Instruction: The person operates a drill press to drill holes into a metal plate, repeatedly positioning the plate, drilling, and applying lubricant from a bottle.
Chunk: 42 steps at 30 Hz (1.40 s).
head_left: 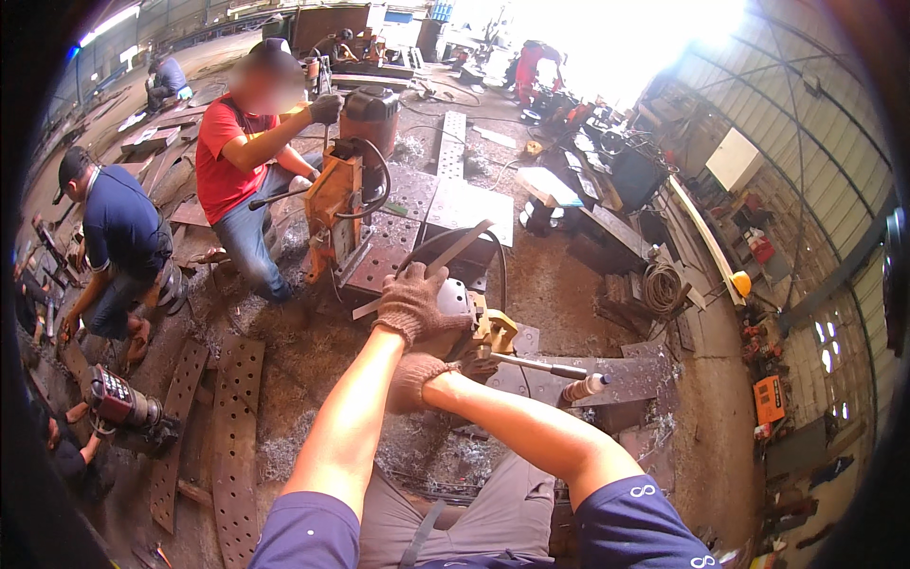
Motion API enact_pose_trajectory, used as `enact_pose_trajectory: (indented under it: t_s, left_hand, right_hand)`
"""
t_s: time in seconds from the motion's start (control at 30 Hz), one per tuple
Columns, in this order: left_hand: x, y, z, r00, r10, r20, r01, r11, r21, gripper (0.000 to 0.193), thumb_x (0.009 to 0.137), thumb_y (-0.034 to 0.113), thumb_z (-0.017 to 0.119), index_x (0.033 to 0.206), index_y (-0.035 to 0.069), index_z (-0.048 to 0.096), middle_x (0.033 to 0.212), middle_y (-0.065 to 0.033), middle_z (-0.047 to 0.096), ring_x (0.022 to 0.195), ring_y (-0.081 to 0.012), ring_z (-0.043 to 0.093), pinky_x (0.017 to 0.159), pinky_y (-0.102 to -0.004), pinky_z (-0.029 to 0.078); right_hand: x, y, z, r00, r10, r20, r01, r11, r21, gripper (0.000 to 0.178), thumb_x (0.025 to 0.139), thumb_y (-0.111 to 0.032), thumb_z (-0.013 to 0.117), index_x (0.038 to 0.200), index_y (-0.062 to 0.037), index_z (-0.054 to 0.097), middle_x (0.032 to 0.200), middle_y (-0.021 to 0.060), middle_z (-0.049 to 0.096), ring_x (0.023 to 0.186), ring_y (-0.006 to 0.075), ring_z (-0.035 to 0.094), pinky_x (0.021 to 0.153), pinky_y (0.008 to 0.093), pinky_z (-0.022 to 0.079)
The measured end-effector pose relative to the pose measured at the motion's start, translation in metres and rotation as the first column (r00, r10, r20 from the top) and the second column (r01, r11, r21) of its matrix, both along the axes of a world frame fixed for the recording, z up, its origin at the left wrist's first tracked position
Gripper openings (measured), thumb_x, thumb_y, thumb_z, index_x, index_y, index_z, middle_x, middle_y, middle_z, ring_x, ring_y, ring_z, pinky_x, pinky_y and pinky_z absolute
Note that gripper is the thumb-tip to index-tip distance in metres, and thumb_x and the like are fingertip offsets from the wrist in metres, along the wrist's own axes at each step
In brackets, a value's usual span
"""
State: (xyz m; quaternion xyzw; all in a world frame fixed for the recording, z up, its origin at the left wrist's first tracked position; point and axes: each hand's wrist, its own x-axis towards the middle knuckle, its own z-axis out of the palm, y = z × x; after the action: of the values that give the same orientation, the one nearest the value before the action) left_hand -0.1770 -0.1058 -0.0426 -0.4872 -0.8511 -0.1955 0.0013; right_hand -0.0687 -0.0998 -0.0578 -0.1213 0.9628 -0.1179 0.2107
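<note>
Right in front of me stands a magnetic drill [496, 334] with a yellow body, a grey rounded housing [456, 298] and a black cable looping over it. My left hand [413, 302], in a brown knitted glove, is wrapped over the housing. A flat metal strip [461, 248] runs out from behind that hand, slanting up to the right. Lower down, my right hand [415, 383] wears the same kind of glove and crosses under my left wrist, close against the drill's near side. Its fingers are hidden. A lever with a dark grip [557, 369] sticks out to the right.
A bottle [585, 387] stands on drilled steel plates right of the drill. A co-worker in red [227, 142] handles an orange drill [334, 204] beyond. Another person in navy [123, 223] bends at left. Perforated plates [237, 408], a second drill [128, 403] and metal shavings cover the floor.
</note>
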Motion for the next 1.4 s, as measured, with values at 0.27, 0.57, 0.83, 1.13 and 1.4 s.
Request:
enact_pose_trajectory:
  t_s: [0.27, 0.57, 0.83, 1.13, 1.4]
  left_hand:
    - [0.007, 0.006, -0.002, 1.000, -0.013, -0.007, 0.013, 0.999, 0.040, 0.118, 0.068, 0.092, 0.075, 0.159, 0.017, 0.063, 0.140, -0.0195, 0.059, 0.136, -0.0383, 0.062, 0.115, -0.0543, 0.040]
    - [0.005, 0.000, -0.004, 0.999, -0.028, -0.031, 0.031, 0.996, 0.086, 0.117, 0.069, 0.093, 0.075, 0.156, 0.017, 0.066, 0.134, -0.0178, 0.060, 0.132, -0.0366, 0.063, 0.114, -0.0550, 0.041]
    - [0.004, 0.001, -0.003, 0.997, -0.065, 0.033, 0.061, 0.992, 0.108, 0.118, 0.067, 0.093, 0.077, 0.154, 0.014, 0.068, 0.145, -0.0256, 0.060, 0.136, -0.0442, 0.062, 0.116, -0.0577, 0.042]
    - [0.005, 0.003, -0.008, 0.998, -0.057, -0.014, 0.059, 0.989, 0.137, 0.116, 0.068, 0.093, 0.077, 0.153, 0.015, 0.068, 0.142, -0.0246, 0.061, 0.134, -0.0424, 0.063, 0.115, -0.0574, 0.042]
    - [0.001, 0.000, -0.014, 0.998, -0.022, -0.064, 0.028, 0.994, 0.105, 0.118, 0.068, 0.098, 0.071, 0.154, 0.017, 0.067, 0.135, -0.0181, 0.062, 0.130, -0.0358, 0.064, 0.113, -0.0543, 0.042]
  right_hand:
    - [0.003, 0.001, -0.002, 0.999, -0.010, 0.034, 0.007, 0.997, 0.080, 0.042, 0.102, -0.039, 0.063, 0.128, -0.0124, 0.083, 0.136, 0.0175, 0.079, 0.124, 0.0351, 0.076, 0.111, 0.0472, 0.056]
    - [0.002, -0.004, 0.002, 0.999, 0.030, -0.012, -0.029, 0.996, 0.081, 0.034, 0.101, -0.032, 0.062, 0.118, -0.0114, 0.085, 0.128, 0.0188, 0.081, 0.118, 0.0356, 0.077, 0.106, 0.0468, 0.058]
    - [0.005, -0.001, -0.003, 0.998, 0.042, -0.043, -0.040, 0.998, 0.049, 0.035, 0.101, -0.030, 0.061, 0.117, -0.0092, 0.085, 0.126, 0.0200, 0.081, 0.118, 0.0363, 0.077, 0.106, 0.0459, 0.058]
    - [0.004, 0.003, -0.024, 0.992, 0.027, -0.120, -0.032, 0.999, -0.043, 0.036, 0.102, -0.030, 0.060, 0.120, -0.0092, 0.084, 0.130, 0.0201, 0.080, 0.121, 0.0360, 0.076, 0.109, 0.0454, 0.057]
    - [-0.003, -0.004, -0.015, 0.999, 0.051, -0.004, -0.051, 0.997, 0.058, 0.041, 0.103, -0.039, 0.061, 0.130, -0.0156, 0.082, 0.139, 0.0150, 0.078, 0.126, 0.0331, 0.075, 0.112, 0.0471, 0.056]
